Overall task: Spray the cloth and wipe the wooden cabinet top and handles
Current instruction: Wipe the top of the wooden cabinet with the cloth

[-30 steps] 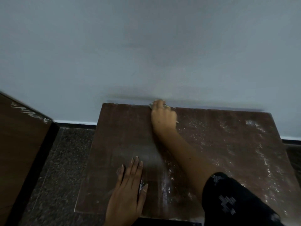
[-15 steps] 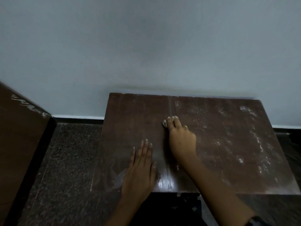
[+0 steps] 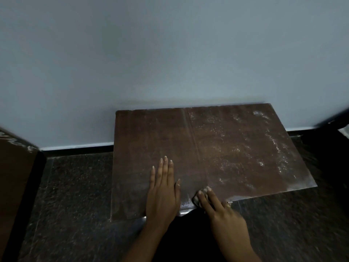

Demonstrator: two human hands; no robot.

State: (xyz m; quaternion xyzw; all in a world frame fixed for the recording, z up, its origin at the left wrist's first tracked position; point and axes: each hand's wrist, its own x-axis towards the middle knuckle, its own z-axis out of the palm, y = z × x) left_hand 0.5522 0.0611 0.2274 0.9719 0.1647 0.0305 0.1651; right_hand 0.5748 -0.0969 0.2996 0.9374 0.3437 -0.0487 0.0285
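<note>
So the wooden cabinet top is the thing to orient by here. It's a dark brown surface pushed up against a pale grey wall, with speckled dark floor on either side of it.

The left hand is spread flat on the cabinet top, near its front edge and a bit left of the middle. Fingers straight and close together, thumb out to the side, palm pressing down, wrist hanging off the front edge. It isn't holding anything, just planted on the wood.

The right hand is right at the front edge of the cabinet top, just beside the left hand and roughly at the middle of that edge. Its fingers are curled down and bunched over a small wad of pale cloth. Only a little bit of the cloth peeks out under the fingertips, so I can't say how big it is or how it's folded. There's a ring on one finger. The cloth is pressed against the wood right where the top meets its front edge.

The left half of the cabinet top looks dull and even, while the right half is covered in whitish specks and streaks. A faint line runs front to back between the two halves, ending near the cloth.

Off to the far left of the cabinet there's another brown wooden piece of furniture, well apart from it.
</note>
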